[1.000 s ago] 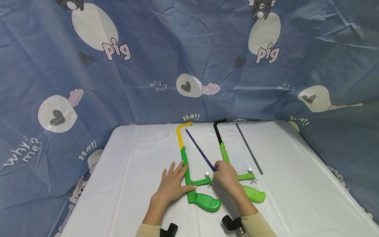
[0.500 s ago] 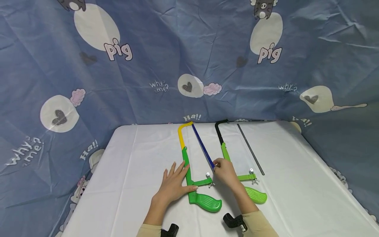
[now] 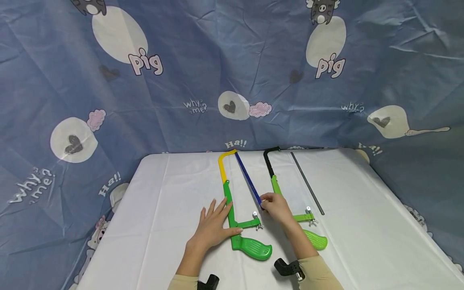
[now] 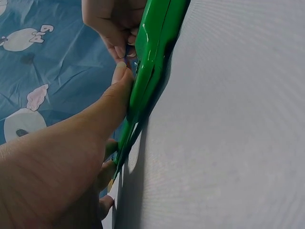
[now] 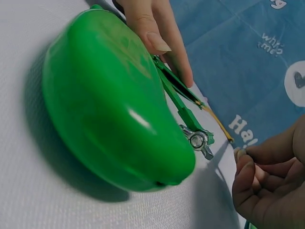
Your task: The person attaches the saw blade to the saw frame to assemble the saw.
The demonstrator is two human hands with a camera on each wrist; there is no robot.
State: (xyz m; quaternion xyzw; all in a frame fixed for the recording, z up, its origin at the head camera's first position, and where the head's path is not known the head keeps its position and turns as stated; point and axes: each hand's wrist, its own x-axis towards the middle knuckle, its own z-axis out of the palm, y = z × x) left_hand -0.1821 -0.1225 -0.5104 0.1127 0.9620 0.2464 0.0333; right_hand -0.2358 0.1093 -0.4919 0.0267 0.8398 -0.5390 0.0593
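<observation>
The right hand's fingers and thumb (image 3: 276, 208) pinch the near end of the blue blade (image 3: 248, 179), whose far end meets the yellow arm (image 3: 222, 165) by the table's (image 3: 174, 201) far edge (whether it is hooked there, I can't tell). The left hand (image 3: 213, 225) lies spread, steadying the green frame (image 3: 227, 192). The step looks like fitting the blade; the next move probably calls for lining its near end up with the wing-nut clamp (image 3: 259, 227). Rightward lie a lime saw (image 3: 276, 185) and grey blade (image 3: 307, 183); no brand reads on either. Behind, the cloth backdrop (image 3: 174, 72) says "pig", "why? me?" and "Ha!!".
</observation>
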